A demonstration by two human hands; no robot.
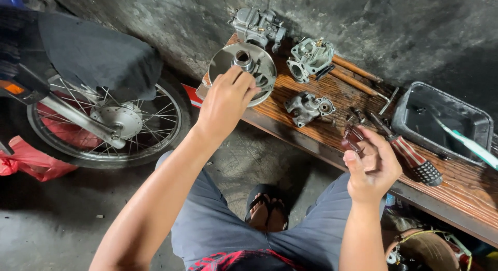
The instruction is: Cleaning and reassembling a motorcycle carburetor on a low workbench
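Observation:
My left hand (226, 100) reaches over the left end of a wooden bench (456, 183), fingertips on a round metal disc with a central hub (234, 62); what it pinches is hidden. My right hand (372, 166) is held above the bench's front edge, fingers closed on a small dark part (353, 137). Between my hands lies a small grey carburetor body (306, 107). Two more carburetor pieces (311, 58) rest farther back. A screwdriver with a red striped handle (412, 157) lies just right of my right hand.
A black tray of dark liquid (441, 120) holds a teal-handled tool (469, 144) at the bench's right end. Two wooden-handled tools (355, 76) lie behind the carburetors. A motorcycle rear wheel (111, 120) stands at left by a red bag (28, 159). My sandalled feet (267, 208) rest below.

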